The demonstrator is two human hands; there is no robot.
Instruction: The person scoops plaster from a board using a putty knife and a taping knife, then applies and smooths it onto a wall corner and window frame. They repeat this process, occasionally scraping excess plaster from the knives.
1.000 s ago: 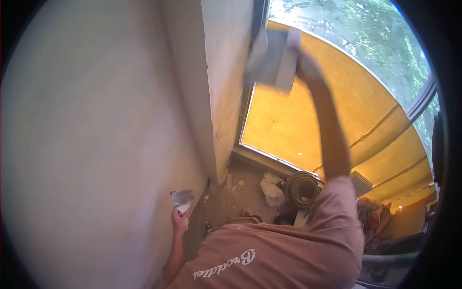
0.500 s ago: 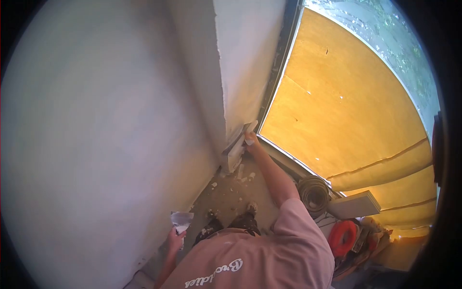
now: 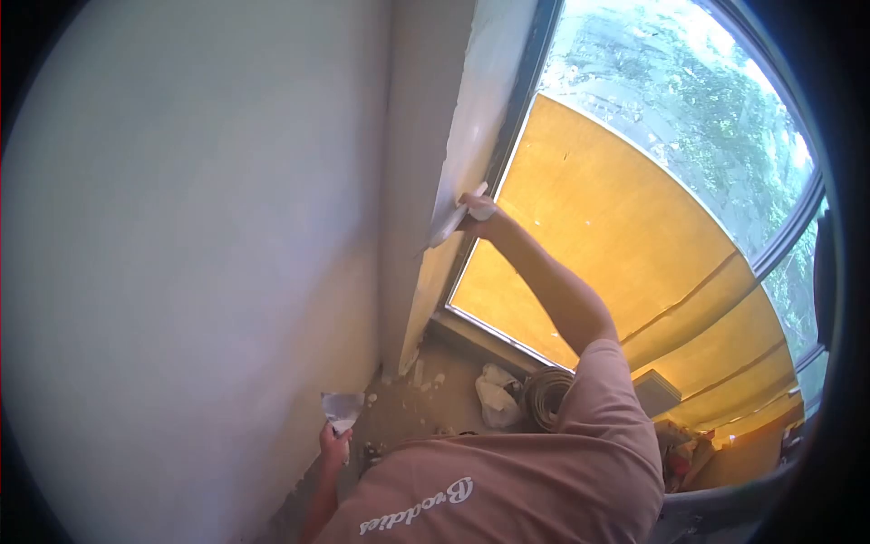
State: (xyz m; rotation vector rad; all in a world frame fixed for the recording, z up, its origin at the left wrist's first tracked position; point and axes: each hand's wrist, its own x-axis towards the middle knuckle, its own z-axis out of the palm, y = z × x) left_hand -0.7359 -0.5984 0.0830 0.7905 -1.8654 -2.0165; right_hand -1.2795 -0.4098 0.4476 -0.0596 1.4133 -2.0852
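One broad, flat, pale-edged trowel [image 3: 447, 228] is held in the right hand [image 3: 478, 216], its fingers closed around the grip. The trowel shows nearly edge-on at the narrow pale wall face [image 3: 471, 136] beside the window [image 3: 671, 118]; extent of blade contact cannot be determined. One flared, grey metal-bladed scraper [image 3: 343, 408] is held in the left hand [image 3: 335, 444], fingers wrapped around the handle, near the large pale wall [image 3: 199, 254]. One orange-yellow sheet [image 3: 580, 236] spans the window's lower part. On the brown floor [image 3: 453, 363]: one coiled brown roll [image 3: 546, 397], one white plastic bag [image 3: 497, 394] just beside it, and several white fragments [image 3: 439, 378], too small to count reliably. One grey rectangular slab [image 3: 657, 393] is near the roll.
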